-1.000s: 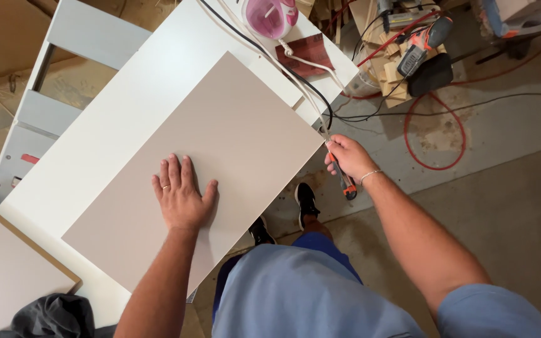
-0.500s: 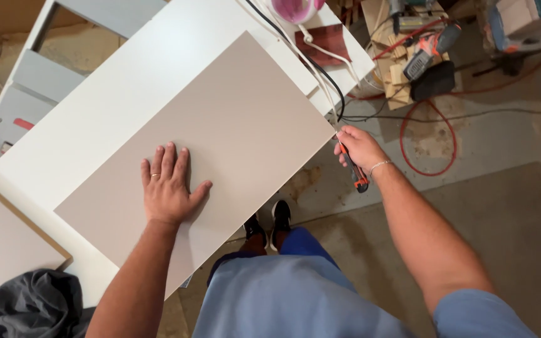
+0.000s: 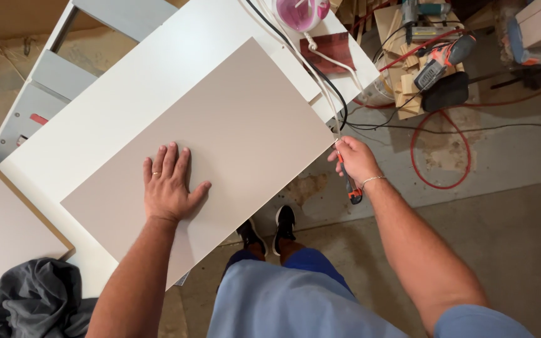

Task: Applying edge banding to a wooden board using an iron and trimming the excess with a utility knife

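Beige and smooth, one rectangular panel [image 3: 233, 144] lies flat on the white desk [image 3: 126, 94], its long axis running diagonally from near the person's left side up and away toward the right. The left hand [image 3: 169, 181] rests flat on it, fingers spread apart and palm down, on the near half of the board; most of the panel stretches up and to the right of that hand. The right hand [image 3: 355, 159] sits at the panel's right-hand long edge, just beside the corner that overhangs the desk, closed around one orange-handled tool [image 3: 349, 184], probably a screwdriver. The handle end points down toward the floor and its tip touches, or nearly touches, the edge; I cannot tell which. So the panel lies to the left of the right hand, which is the nearer one to that edge. Beyond the right hand run a white cable and a black cable [image 3: 330, 84]. One second beige panel [image 3: 7, 219] lies left of the left hand, with a grey cloth [image 3: 26, 300] below it.
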